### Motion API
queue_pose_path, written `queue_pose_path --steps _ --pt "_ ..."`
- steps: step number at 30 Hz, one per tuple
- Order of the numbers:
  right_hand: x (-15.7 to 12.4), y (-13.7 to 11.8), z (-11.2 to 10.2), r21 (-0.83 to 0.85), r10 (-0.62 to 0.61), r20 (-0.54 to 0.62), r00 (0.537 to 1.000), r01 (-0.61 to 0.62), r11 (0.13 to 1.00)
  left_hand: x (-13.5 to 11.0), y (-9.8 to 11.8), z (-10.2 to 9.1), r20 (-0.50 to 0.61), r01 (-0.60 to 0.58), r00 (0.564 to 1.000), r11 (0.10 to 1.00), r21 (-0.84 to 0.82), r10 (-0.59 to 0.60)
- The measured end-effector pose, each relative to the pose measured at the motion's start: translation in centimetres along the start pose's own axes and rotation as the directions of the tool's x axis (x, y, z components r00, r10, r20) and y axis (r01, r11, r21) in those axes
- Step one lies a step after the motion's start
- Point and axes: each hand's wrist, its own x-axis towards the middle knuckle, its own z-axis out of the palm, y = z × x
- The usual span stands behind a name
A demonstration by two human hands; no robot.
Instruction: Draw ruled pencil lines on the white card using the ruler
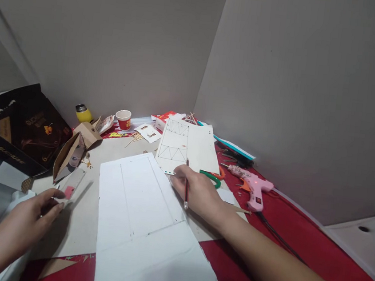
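A white sheet (pixel 141 198) with ruled pencil lines lies in front of me. My right hand (pixel 198 191) is at its right edge, fingers curled, with a dark red and black pencil (pixel 187 187) held upright along them. To the left of the sheet, my left hand (pixel 40 214) pinches the near end of a clear, ruler-like strip (pixel 75 182); a pink patch shows by the fingertips. Beyond my right hand lies a paper (pixel 174 141) with a drawn row of triangles.
A pink glue gun (pixel 254 188) with a black cable lies on the red tabletop (pixel 285 231) at the right, near green-handled scissors (pixel 213 179). Along the back stand a paper cup (pixel 123 119) and a yellow jar (pixel 83 114). A black box (pixel 30 133) and folded cardboard (pixel 71 157) occupy the left.
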Motion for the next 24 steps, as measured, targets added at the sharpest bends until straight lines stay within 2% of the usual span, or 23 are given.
queue_pose_path --steps 2,4,8,13,15,17,19,20,22,24 --pt "-0.1 -0.2 0.2 -0.014 -0.016 0.021 1.0 0.016 1.0 -0.2 1.5 -0.8 0.03 0.027 0.999 0.96 -0.278 -0.02" --pt "-0.3 -0.5 0.5 -0.015 -0.04 0.03 0.999 0.04 0.999 -0.2 3.4 -1.2 0.038 0.062 0.998 0.871 -0.487 -0.049" --pt "-0.5 -0.8 1.0 0.048 -0.077 0.035 0.996 0.075 0.996 0.8 6.8 -0.9 0.083 0.047 0.997 0.763 -0.644 0.008" --pt "-0.1 -0.9 0.8 0.247 -0.034 -0.043 0.998 0.044 0.968 3.8 10.8 0.7 0.161 -0.005 0.966 0.639 -0.769 0.202" --pt "0.0 -1.0 0.7 0.471 -0.011 -0.031 0.999 0.024 0.882 4.7 13.2 1.8 0.185 -0.03 0.931 0.57 -0.821 0.315" --pt "0.1 -1.0 0.7 0.744 0.02 0.025 0.999 -0.032 0.667 5.4 15.9 3.2 0.198 -0.058 0.895 0.545 -0.837 0.4" --pt "0.4 -0.8 0.7 0.898 0.088 0.053 0.995 -0.086 0.432 6.2 18.4 4.5 0.229 -0.079 0.857 0.556 -0.827 0.462" --pt "0.7 -0.6 0.6 0.924 0.138 0.039 0.99 -0.089 0.373 6.9 19.5 5.0 0.246 -0.091 0.84 0.572 -0.815 0.483" --pt "1.4 0.0 0.2 0.944 0.238 -0.026 0.971 -0.055 0.327 8.9 21.4 5.4 0.26 -0.12 0.832 0.616 -0.779 0.49" --pt "2.1 0.7 -0.8 0.948 0.33 -0.134 0.935 0.024 0.317 12.0 23.1 5.2 0.182 -0.162 0.883 0.644 -0.748 0.433"
